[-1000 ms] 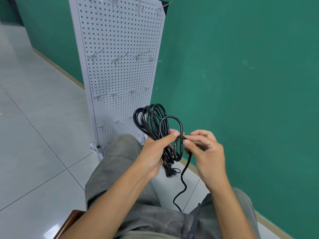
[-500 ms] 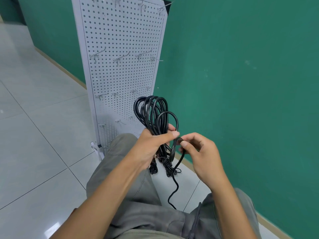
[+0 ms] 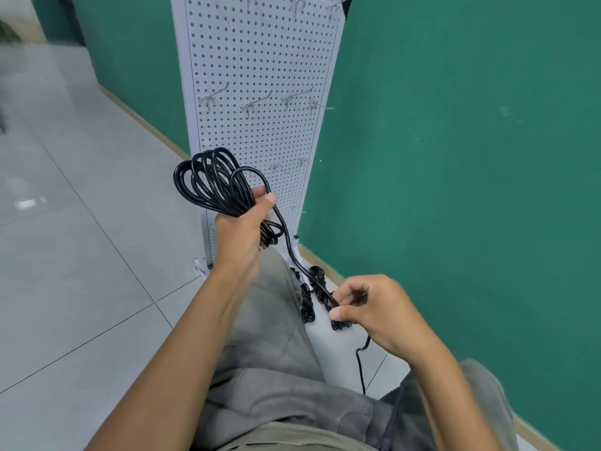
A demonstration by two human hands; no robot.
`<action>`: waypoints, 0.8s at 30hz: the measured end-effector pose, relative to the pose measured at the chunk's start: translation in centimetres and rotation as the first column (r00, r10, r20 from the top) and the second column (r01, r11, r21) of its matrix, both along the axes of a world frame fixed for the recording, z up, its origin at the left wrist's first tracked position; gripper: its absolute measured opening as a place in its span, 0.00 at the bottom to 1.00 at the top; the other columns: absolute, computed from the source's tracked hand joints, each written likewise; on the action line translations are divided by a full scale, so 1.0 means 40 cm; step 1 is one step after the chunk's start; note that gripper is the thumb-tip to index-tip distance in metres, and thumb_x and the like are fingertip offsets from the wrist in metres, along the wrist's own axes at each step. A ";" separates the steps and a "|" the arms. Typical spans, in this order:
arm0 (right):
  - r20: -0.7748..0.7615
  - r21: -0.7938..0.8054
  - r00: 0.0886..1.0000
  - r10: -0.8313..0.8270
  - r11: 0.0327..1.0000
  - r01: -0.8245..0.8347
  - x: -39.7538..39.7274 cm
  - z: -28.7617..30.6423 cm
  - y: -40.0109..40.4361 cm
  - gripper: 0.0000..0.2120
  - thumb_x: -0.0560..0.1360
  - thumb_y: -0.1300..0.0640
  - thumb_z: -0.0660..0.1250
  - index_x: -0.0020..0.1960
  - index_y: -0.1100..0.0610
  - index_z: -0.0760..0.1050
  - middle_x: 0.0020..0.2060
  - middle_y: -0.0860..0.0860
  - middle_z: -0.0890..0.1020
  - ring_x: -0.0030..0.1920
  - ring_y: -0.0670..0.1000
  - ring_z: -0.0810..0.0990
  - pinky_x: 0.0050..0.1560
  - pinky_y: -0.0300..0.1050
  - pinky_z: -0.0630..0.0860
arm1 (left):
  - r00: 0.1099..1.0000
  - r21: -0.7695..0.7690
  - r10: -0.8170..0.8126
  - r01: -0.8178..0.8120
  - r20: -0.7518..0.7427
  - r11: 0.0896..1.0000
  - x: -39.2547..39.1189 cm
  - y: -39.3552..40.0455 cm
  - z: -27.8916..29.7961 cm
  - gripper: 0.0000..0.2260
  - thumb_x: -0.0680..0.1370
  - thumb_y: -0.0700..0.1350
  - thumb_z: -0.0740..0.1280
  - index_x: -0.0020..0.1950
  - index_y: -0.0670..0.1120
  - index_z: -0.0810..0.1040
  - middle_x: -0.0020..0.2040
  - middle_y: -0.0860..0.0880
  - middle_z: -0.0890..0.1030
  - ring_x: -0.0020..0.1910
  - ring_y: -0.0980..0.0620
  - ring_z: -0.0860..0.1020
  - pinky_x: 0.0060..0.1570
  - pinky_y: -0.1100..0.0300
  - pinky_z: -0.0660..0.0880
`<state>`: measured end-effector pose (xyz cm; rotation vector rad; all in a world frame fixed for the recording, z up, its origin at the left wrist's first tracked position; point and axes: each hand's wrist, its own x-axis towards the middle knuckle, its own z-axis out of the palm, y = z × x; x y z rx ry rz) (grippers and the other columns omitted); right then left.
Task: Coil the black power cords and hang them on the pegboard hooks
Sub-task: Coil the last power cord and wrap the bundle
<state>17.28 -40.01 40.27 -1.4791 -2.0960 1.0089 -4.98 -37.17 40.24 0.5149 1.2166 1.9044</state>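
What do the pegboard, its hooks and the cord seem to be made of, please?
Pegboard: probably white-painted sheet metal, matte, evenly punched holes. Hooks: bare steel wire, thin and shiny. Cord: glossy black rubber or plastic jacket, with highlights on its loops.

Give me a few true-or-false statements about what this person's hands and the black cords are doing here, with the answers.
1. The left hand grips a bundle of black power cord loops. True.
2. The right hand is empty. False: it pinches the loose run of the same cord between thumb and fingers.
3. A coiled cord already hangs on the white perforated metal pegboard. False: the silver wire hooks in view are bare.
4. More bundled black cords lie on the pale tiled floor near the pegboard's foot. True.
5. The wall behind the pegboard is yellow. False: the painted wall is green.
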 end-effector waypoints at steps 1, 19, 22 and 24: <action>0.028 0.019 0.999 -0.020 1.000 0.020 -0.005 -0.008 0.003 0.13 0.67 0.62 0.82 0.37 0.49 0.80 0.32 0.43 0.83 0.31 0.38 0.76 0.38 0.33 0.74 | 0.999 0.014 -0.030 0.029 0.045 0.999 0.007 -0.001 0.007 0.05 0.75 0.41 0.77 0.47 0.50 0.85 0.41 0.56 0.84 0.42 0.53 0.79 0.48 0.52 0.78; -0.555 -0.114 0.832 -0.009 0.991 -0.065 0.059 0.037 -0.003 0.18 0.81 0.67 0.65 0.68 0.53 0.76 0.61 0.50 0.83 0.62 0.51 0.82 0.64 0.48 0.78 | 0.814 0.011 -0.573 0.574 0.094 0.819 0.130 -0.048 0.039 0.14 0.78 0.43 0.71 0.62 0.41 0.82 0.44 0.55 0.84 0.31 0.57 0.73 0.30 0.64 0.73; -0.567 -0.055 0.818 -0.100 0.995 0.084 0.023 0.061 -0.008 0.11 0.83 0.60 0.64 0.64 0.52 0.79 0.57 0.46 0.85 0.57 0.47 0.84 0.61 0.46 0.80 | 0.798 -0.003 -0.601 0.602 0.046 0.799 0.146 -0.055 0.041 0.17 0.76 0.43 0.73 0.64 0.40 0.82 0.45 0.54 0.85 0.35 0.55 0.76 0.35 0.60 0.77; -0.512 0.012 0.855 -0.088 0.994 0.109 0.004 0.055 -0.009 0.07 0.82 0.59 0.66 0.58 0.53 0.82 0.50 0.44 0.87 0.53 0.46 0.85 0.59 0.46 0.81 | 0.782 0.022 -0.620 0.620 0.062 0.784 0.161 -0.059 0.042 0.15 0.79 0.40 0.70 0.65 0.38 0.80 0.41 0.54 0.85 0.33 0.56 0.78 0.34 0.60 0.78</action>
